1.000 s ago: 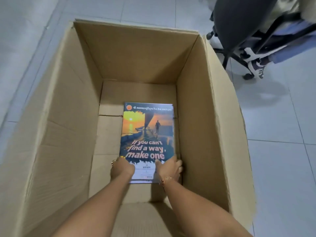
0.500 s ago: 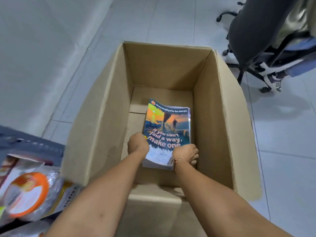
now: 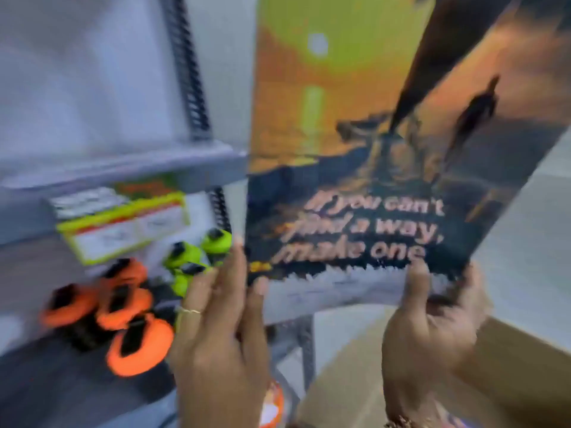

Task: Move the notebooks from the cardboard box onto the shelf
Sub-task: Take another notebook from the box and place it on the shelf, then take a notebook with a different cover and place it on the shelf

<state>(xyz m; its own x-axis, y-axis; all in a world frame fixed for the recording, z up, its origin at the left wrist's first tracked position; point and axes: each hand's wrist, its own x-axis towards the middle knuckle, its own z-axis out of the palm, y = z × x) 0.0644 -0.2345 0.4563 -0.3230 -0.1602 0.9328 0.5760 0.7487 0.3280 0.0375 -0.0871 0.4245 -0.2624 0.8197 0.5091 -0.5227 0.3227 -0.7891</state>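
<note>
**Notebook held up beside the shelf**

We see the glossy sunset-cover notebook (image 3: pixel 355 168) raised upright in front of us, gripped along its bottom edge by both hands. The left hand (image 3: pixel 216 329) clasps the lower left corner, thumb on the cover and fingers (image 3: pixel 200 291) stretched up behind the edge; a thin gold ring sits on one finger. The right hand (image 3: pixel 432 329) pinches the lower right corner, thumb pressed on the front and the other fingers curled behind. Whether one notebook or several are in the grip we cannot tell. The cover is smooth and printed: an orange sky, a pale sun, a dark figure and the white words "If you can't find a way, make one".

The whole view is blurred. To the left stands a grey metal shelf (image 3: pixel 123 168) with perforated black uprights; the notebook's left edge overlaps its front corner. On the lower level we count about three orange rounded items (image 3: pixel 136 350) and about three lime-green ones (image 3: pixel 197 251), beside a flat packet with a yellow-green border (image 3: pixel 123 230). A brown cardboard box (image 3: pixel 355 381) shows below, between the wrists.
</note>
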